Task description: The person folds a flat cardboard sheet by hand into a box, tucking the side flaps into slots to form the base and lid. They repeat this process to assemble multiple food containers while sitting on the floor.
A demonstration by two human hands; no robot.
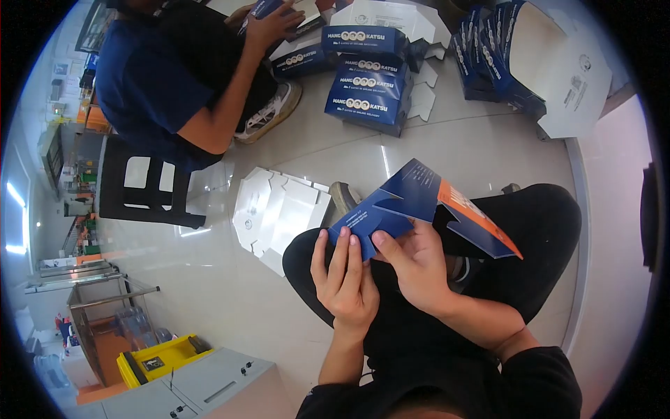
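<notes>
A partly folded blue cardboard food box [412, 188] with an orange printed panel is held over my lap. My left hand [345, 283] grips its lower left edge, fingers lying across the blue flap and the thumb hidden. My right hand [417, 265] pinches the box's lower middle edge, with its thumb on the blue side and its other fingers behind the card. The orange panel angles off to the right, past my right hand. On the floor left of my knee lies a small pile of flat white box blanks [279, 213], printed side down.
Folded blue boxes [366, 105] are stacked on the floor ahead. More boxes [495, 52] lean together at the upper right beside a white blank [583, 91]. A co-worker in a dark blue shirt [143, 91] sits on a black stool [143, 181], handling a box. A grey cabinet [230, 384] stands lower left.
</notes>
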